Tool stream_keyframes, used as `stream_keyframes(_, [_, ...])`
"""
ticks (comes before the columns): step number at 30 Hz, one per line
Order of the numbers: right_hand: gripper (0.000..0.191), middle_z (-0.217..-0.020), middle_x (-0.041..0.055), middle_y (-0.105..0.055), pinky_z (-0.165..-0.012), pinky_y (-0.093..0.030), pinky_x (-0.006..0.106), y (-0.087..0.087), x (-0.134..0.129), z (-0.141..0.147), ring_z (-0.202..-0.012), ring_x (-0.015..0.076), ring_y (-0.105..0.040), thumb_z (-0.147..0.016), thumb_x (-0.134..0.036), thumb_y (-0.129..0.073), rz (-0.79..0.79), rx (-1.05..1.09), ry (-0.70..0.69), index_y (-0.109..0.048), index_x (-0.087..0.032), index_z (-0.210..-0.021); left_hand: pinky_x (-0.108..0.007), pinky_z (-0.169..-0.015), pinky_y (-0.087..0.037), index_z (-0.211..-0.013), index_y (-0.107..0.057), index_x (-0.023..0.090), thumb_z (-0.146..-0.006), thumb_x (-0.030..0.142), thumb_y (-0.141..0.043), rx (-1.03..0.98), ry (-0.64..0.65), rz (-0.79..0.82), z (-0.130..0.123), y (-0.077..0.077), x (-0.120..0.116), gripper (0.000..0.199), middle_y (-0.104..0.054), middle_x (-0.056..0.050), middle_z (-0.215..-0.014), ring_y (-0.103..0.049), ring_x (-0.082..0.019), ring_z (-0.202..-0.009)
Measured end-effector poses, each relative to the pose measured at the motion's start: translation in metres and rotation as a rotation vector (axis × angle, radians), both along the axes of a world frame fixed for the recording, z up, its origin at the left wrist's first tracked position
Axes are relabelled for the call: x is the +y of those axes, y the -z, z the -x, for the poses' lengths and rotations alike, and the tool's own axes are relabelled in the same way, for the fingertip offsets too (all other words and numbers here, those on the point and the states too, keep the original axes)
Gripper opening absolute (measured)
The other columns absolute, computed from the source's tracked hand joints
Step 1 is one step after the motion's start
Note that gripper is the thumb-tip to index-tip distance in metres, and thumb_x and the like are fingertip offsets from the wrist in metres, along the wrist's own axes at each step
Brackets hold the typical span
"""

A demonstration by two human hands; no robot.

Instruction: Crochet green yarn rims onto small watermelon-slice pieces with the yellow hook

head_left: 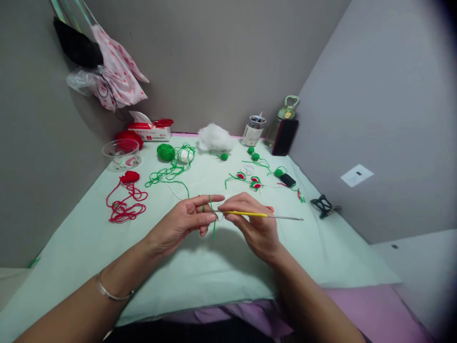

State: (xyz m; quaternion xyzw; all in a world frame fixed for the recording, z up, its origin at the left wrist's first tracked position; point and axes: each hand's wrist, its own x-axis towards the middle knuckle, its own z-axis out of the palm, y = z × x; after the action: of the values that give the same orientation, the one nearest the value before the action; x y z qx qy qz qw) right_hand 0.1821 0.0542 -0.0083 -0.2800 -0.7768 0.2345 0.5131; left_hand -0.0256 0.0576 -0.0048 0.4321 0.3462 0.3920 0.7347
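1. Head view: nearest, two bare forearms reach in over a pale green cloth [200, 290]; a bangle [107, 292] circles the left wrist.

2. The left hand [174, 221] is pinched on green yarn [214, 230]. The yarn crosses the outstretched index finger, a turn of it shows on another finger, and a short tail hangs below the thumb.

3. The right hand [255, 228] is closed on a hook [250, 214] with a yellow handle, held like a pen. One metal end points right; the other meets the yarn at the left fingertips. The hands are close together, above the cloth. A thin loop shows between them; its material is unclear.

4. The work in hand appears to be guiding the hook at the yarn. This pose seems to call for a steady left pinch, light tension and small turns of the hook; whether a stitch is on it cannot be told.

5. Beyond, at left, lie loose red yarn [126, 212], a green ball [166, 152] and a white ball [186, 155] draped in green strands. At right are small red, white and green pieces [255, 181], a black case [287, 180] and a black clip [323, 206].

6. Farthest, along the wall, are a tub [123, 163], a tissue box [153, 134], white stuffing [214, 138], a can [253, 136] and a phone [284, 137] against a bottle [288, 109].
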Motion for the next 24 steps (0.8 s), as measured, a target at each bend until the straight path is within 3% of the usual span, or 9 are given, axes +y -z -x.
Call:
stream_keyframes(7, [0.016, -0.097, 0.0058, -0.071, -0.08, -0.058, 0.033, -0.011, 0.002, -0.006, -0.093, 0.018, -0.069, -0.106, -0.021, -0.056, -0.033, -0.171, -0.112, -0.071, -0.024, -0.11, -0.027, -0.065, -0.049, -0.12, -0.08, 0.023, -0.075, 0.032, -0.09, 0.033, 0.051, -0.005, 0.0, 0.008, 0.004, 0.047, -0.067, 0.001, -0.078, -0.057, -0.011, -0.061])
stream_keyframes(14, [0.017, -0.099, 0.0064, -0.068, -0.076, -0.057, 0.029, -0.019, -0.002, -0.006, -0.089, 0.0164, -0.069, -0.107, -0.026, -0.053, -0.118, -0.323, -0.029, -0.071, -0.024, -0.107, -0.029, -0.069, -0.053, -0.12, -0.08, 0.023, -0.077, 0.03, -0.088, -0.045, 0.045, 0.027, -0.003, 0.012, 0.0, 0.044, -0.072, -0.003, -0.083, -0.061, -0.013, -0.066])
stream_keyframes(21, [0.018, -0.085, 0.004, -0.062, -0.073, -0.051, 0.031, -0.02, 0.0, -0.002, -0.079, 0.0169, -0.06, -0.106, -0.019, -0.05, -0.095, -0.317, -0.032, -0.065, -0.021, -0.097, -0.032, -0.071, -0.052, -0.112, -0.082, 0.02, -0.074, 0.031, -0.089, 0.0, 0.006, 0.019, -0.006, 0.015, 0.0, 0.04, -0.071, -0.002, -0.08, -0.06, -0.014, -0.065])
stream_keyframes(24, [0.021, -0.082, 0.0025, -0.061, -0.074, -0.048, 0.032, -0.017, 0.002, -0.001, -0.077, 0.017, -0.057, -0.106, -0.023, -0.05, 0.027, -0.223, -0.047, -0.064, -0.022, -0.091, -0.033, -0.072, -0.05, -0.11, -0.082, 0.02, -0.076, 0.03, -0.087, 0.05, -0.012, -0.039, -0.008, 0.016, -0.002, 0.036, -0.068, 0.0, -0.075, -0.06, -0.015, -0.065])
